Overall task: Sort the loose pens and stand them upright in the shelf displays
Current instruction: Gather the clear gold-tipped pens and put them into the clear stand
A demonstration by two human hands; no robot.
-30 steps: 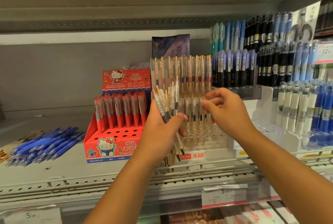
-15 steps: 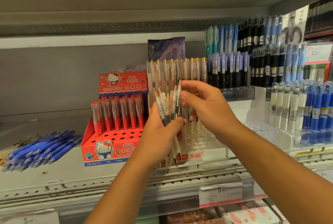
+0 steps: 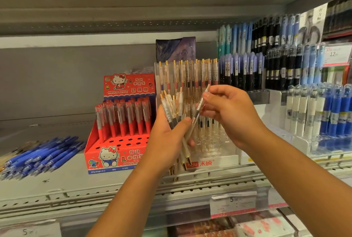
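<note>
Clear-barrelled pens with gold clips are the job right now. The left hand (image 3: 165, 141) has its grip clamped round a fanned bundle (image 3: 169, 111) in front of the shelf (image 3: 76, 177), and the right hand (image 3: 234, 116) pinches a single pen (image 3: 200, 105) out of the bunch. My tip: keep it nib-down and drop it straight into a free hole rather than at a slant, so it doesn't knock its neighbours.

The acrylic display (image 3: 224, 157) behind the hands has matching pens upright in the back rows, and the front holes look free. Red Hello Kitty box (image 3: 114, 160) – red pens at the back, front holes bare. Loose blue pens (image 3: 42, 154) lie flat on the shelf to the left.
</note>
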